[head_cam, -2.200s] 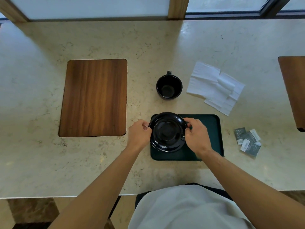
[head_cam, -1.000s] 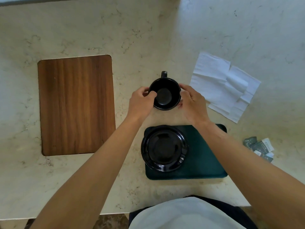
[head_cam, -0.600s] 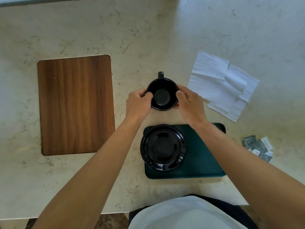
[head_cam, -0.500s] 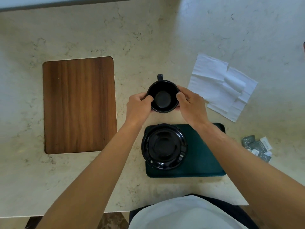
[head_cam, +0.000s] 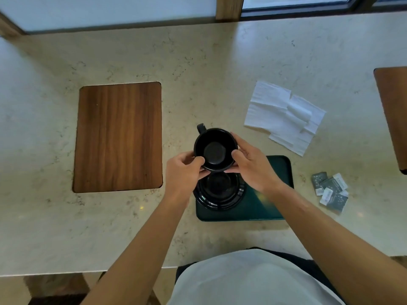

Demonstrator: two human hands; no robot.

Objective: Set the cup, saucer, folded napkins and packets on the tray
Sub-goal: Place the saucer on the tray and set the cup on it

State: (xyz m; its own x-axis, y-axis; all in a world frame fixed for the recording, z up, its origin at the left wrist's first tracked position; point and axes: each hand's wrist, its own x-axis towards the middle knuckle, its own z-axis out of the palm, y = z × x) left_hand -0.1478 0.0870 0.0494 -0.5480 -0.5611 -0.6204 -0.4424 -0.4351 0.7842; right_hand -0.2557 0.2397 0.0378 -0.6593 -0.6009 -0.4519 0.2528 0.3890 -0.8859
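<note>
We record the cup (head_cam: 215, 150) as solid black, inside and out. The saucer (head_cam: 220, 195) is also black, with a glossy sheen. The tray (head_cam: 262, 205) is dark green. The napkins (head_cam: 284, 116) are plain white. The packets (head_cam: 331, 191) are dark grey with white ends and small pale specks. The countertop (head_cam: 220, 69) is cream with fine dark veining. The inset panel (head_cam: 119, 137) shows brown wood grain.

Cup (head_cam: 215, 150) & saucer (head_cam: 218, 194): glossy black, ceramic-looking. Tray (head_cam: 264, 208): smooth dark-green plastic w/ sheen. Right of tray: napkins (head_cam: 284, 115) matt white paper. Counter (head_cam: 220, 62): polished beige stone.
</note>
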